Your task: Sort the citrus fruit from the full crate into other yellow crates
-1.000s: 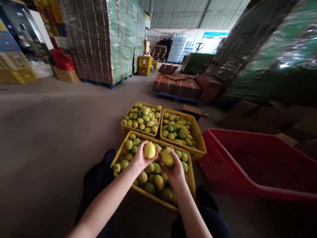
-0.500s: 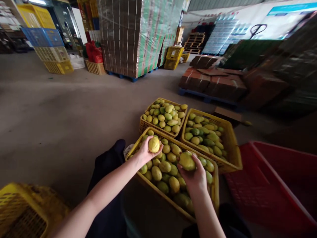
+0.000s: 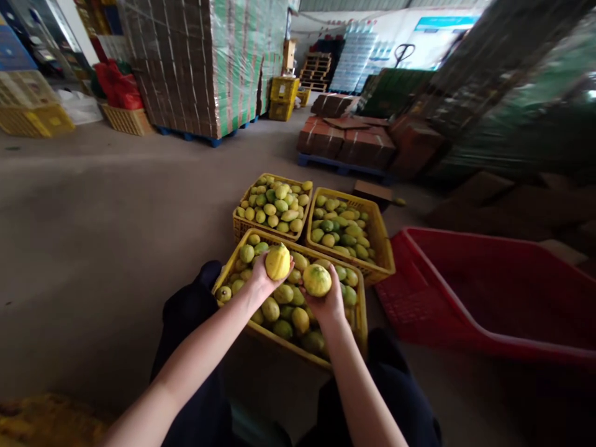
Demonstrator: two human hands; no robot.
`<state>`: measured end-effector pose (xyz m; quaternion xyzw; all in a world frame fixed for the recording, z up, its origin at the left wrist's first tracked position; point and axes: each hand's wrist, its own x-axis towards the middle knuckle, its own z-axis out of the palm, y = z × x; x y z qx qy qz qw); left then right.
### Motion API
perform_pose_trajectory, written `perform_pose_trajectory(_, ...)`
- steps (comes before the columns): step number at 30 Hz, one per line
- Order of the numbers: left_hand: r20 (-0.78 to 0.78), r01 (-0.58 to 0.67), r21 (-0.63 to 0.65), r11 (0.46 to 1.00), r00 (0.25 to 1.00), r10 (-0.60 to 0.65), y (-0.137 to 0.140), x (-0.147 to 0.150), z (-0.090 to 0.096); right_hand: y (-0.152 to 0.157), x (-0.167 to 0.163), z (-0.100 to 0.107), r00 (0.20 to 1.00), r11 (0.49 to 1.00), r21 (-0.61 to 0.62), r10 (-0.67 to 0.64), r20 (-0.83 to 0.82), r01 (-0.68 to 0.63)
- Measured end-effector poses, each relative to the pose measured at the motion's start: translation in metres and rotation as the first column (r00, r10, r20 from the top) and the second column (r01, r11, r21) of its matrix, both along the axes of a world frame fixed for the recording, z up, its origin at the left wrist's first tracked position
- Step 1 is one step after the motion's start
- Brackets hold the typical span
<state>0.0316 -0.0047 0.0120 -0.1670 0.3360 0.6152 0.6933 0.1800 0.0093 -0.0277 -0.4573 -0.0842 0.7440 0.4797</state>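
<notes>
My left hand (image 3: pixel 261 280) is closed around a ridged yellow papaya (image 3: pixel 278 262), its narrow end tipped upward. In my right hand (image 3: pixel 333 305) rests another papaya (image 3: pixel 317 280), yellow with green patches, the fingers curled about its side and underside. The two fruits are held close together but apart, above the near yellow crate (image 3: pixel 291 355). Many yellow and green papayas (image 3: pixel 283 294) fill that crate, some of them hidden by my hands and forearms.
Behind the near crate stand two more yellow crates of fruit, a left one (image 3: pixel 239 231) and a right one (image 3: pixel 384 251). A large red bin (image 3: pixel 419 310) is at the right. Cartons (image 3: pixel 367 146) lie on a blue pallet (image 3: pixel 342 166); a wrapped stack (image 3: pixel 172 68) rises farther back.
My right hand has moved in toward the left with its papaya, which is turned differently. The left papaya has also been turned. The camera view has swung to the right.
</notes>
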Motion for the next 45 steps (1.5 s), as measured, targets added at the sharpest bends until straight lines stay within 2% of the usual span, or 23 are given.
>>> perform_pose_trajectory(7, 0.077, 0.106, 0.151, 0.983, 0.990, -0.119, -0.002, 0.005, -0.006, 0.000, 0.003, -0.008, 0.993, 0.990, 0.135, 0.044, -0.106, -0.029)
perform_pose_trajectory(12, 0.062, 0.111, 0.130, 0.985, 0.991, -0.120, -0.001, 0.000, -0.006, -0.001, 0.003, -0.005, 0.985, 0.990, 0.140, 0.042, -0.165, -0.018)
perform_pose_trajectory(14, 0.075, 0.154, 0.126, 0.980, 0.984, -0.164, -0.001, -0.003, -0.007, -0.001, 0.002, -0.003, 0.986, 0.992, 0.123, 0.012, -0.168, 0.008)
perform_pose_trajectory(16, 0.083, 0.196, 0.176, 0.965, 0.973, -0.213, -0.003, -0.006, -0.007, -0.003, 0.003, -0.002, 0.982, 0.990, 0.141, 0.032, -0.186, -0.005)
perform_pose_trajectory(21, -0.035, 0.297, 0.266, 0.917, 0.954, -0.299, -0.008, -0.009, -0.007, -0.006, 0.008, 0.000, 0.954, 0.942, 0.303, 0.215, -0.208, -0.147)
perform_pose_trajectory(27, -0.121, 0.357, 0.314, 0.880, 0.934, -0.336, -0.012, -0.005, 0.000, -0.009, 0.011, 0.002, 0.950, 0.908, 0.388, 0.248, -0.191, -0.160)
perform_pose_trajectory(32, -0.134, 0.370, 0.348, 0.862, 0.929, -0.344, -0.010, -0.006, -0.003, -0.008, 0.011, 0.001, 0.940, 0.912, 0.386, 0.246, -0.237, -0.141)
perform_pose_trajectory(37, -0.122, 0.403, 0.371, 0.837, 0.914, -0.386, -0.004, -0.008, -0.010, -0.005, 0.009, -0.002, 0.928, 0.944, 0.324, 0.174, -0.331, -0.061)
perform_pose_trajectory(41, -0.077, 0.377, 0.338, 0.862, 0.924, -0.374, -0.003, -0.003, -0.007, -0.004, 0.007, -0.002, 0.936, 0.970, 0.241, 0.099, -0.337, -0.015)
perform_pose_trajectory(45, -0.052, 0.307, 0.293, 0.905, 0.951, -0.306, -0.003, -0.001, -0.004, -0.004, 0.004, -0.001, 0.942, 0.983, 0.178, 0.015, -0.335, 0.048)
